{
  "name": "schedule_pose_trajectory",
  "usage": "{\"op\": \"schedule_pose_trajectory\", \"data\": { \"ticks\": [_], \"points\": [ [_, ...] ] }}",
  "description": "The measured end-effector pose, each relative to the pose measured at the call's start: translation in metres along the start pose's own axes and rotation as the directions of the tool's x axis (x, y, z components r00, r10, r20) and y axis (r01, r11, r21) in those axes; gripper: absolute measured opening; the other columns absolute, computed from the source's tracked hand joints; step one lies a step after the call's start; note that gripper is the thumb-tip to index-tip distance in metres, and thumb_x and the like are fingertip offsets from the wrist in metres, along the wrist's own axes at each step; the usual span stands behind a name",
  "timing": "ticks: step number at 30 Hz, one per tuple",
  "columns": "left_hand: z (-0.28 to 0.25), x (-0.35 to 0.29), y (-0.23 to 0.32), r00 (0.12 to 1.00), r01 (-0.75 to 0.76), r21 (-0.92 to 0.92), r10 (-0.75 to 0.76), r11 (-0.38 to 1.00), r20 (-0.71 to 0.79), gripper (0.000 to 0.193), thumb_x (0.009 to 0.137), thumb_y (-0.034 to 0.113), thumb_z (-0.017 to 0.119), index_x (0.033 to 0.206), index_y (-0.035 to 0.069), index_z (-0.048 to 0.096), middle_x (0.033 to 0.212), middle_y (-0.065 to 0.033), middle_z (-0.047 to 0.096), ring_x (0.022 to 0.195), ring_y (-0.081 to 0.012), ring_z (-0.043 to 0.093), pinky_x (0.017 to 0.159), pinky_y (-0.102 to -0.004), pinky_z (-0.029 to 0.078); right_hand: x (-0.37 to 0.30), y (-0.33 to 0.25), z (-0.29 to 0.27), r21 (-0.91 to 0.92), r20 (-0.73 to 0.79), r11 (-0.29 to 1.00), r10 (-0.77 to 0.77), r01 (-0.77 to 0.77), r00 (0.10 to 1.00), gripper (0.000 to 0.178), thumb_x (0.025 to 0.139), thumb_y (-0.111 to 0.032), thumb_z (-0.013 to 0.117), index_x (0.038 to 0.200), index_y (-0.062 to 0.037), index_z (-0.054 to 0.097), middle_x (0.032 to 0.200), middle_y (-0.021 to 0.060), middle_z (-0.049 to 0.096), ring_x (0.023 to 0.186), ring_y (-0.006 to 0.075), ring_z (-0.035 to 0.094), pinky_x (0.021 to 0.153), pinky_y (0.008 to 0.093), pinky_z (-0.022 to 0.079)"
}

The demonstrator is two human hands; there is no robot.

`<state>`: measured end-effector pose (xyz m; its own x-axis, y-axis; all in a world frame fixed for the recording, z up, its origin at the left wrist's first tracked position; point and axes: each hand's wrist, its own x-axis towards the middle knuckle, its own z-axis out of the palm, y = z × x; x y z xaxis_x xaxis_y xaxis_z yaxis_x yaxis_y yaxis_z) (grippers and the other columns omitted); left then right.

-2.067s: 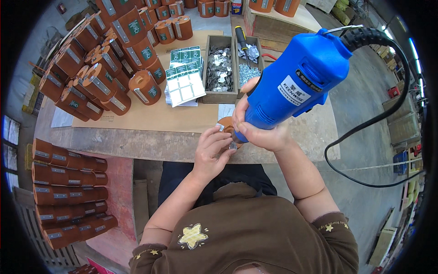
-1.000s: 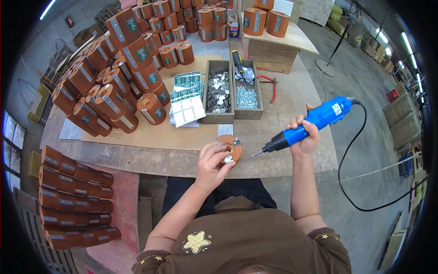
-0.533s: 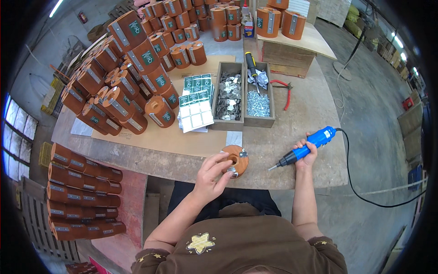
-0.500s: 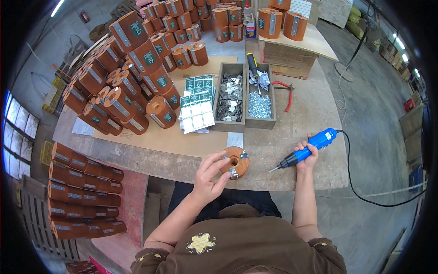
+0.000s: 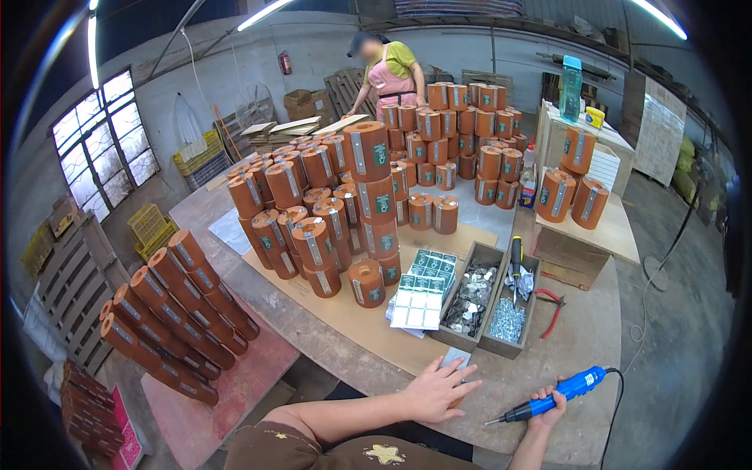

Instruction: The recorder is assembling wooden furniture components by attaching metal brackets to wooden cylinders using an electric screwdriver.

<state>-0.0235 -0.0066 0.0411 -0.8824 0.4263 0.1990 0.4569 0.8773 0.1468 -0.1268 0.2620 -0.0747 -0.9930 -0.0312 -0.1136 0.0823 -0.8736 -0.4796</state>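
- Since half a second ago, the head has lifted, showing far orange cylinders (image 5: 366, 282) and another person (image 5: 389, 66).
- Left hand (image 5: 439, 389) lies spread over the round piece, hiding it at the table's (image 5: 595, 329) near edge.
- Right hand (image 5: 548, 407) grips a blue electric screwdriver (image 5: 548, 403).
- Compartment box (image 5: 489, 301) stands just beyond.
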Motion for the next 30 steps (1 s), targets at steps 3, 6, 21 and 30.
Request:
{"op": "schedule_pose_trajectory", "data": {
  "ticks": [3,6,21,30],
  "points": [
    [0.003,0.003,-0.001,0.999,0.005,-0.012,-0.005,1.0,-0.033,0.057,0.073,0.04,0.057,0.122,0.014,0.041,0.127,-0.011,0.036,0.119,-0.0306,0.032,0.091,-0.0477,0.03,0.004,-0.001,0.0,-0.012,-0.007,1.0,-0.018,0.017,1.0,0.051,0.067,-0.012,0.053,0.116,-0.014,0.039,0.066,0.0037,0.045,0.056,0.0145,0.045,0.053,0.0307,0.043],
    [0.005,0.006,-0.004,0.998,0.003,-0.033,-0.005,0.999,-0.065,0.056,0.072,0.038,0.058,0.12,0.014,0.043,0.125,-0.0101,0.039,0.117,-0.0291,0.034,0.09,-0.0448,0.031,0.008,-0.002,-0.001,-0.014,0.003,1.0,-0.016,0.016,1.0,0.051,0.067,-0.012,0.053,0.116,-0.014,0.04,0.066,0.0038,0.045,0.056,0.0145,0.045,0.053,0.0305,0.043],
    [0.013,-0.001,-0.004,0.979,-0.02,-0.084,0.002,0.996,-0.206,0.051,0.066,0.036,0.062,0.11,0.013,0.048,0.114,-0.0079,0.045,0.107,-0.0255,0.042,0.083,-0.0386,0.036,0.01,-0.002,-0.007,-0.035,0.019,0.999,-0.026,0.027,0.999,0.049,0.066,-0.011,0.054,0.113,-0.0131,0.042,0.066,0.0031,0.046,0.056,0.0144,0.045,0.053,0.0302,0.043],
    [0.001,-0.007,-0.017,0.964,-0.076,-0.346,-0.02,0.935,-0.265,0.072,0.062,0.036,0.069,0.122,0.013,0.037,0.126,-0.0144,0.034,0.116,-0.0337,0.034,0.092,-0.0458,0.03,0.009,0.002,0.0,-0.042,-0.008,0.999,-0.027,0.027,1.0,0.046,0.065,-0.012,0.055,0.11,-0.0137,0.044,0.065,0.0028,0.047,0.056,0.0148,0.045,0.054,0.0307,0.043]
  ]
}}
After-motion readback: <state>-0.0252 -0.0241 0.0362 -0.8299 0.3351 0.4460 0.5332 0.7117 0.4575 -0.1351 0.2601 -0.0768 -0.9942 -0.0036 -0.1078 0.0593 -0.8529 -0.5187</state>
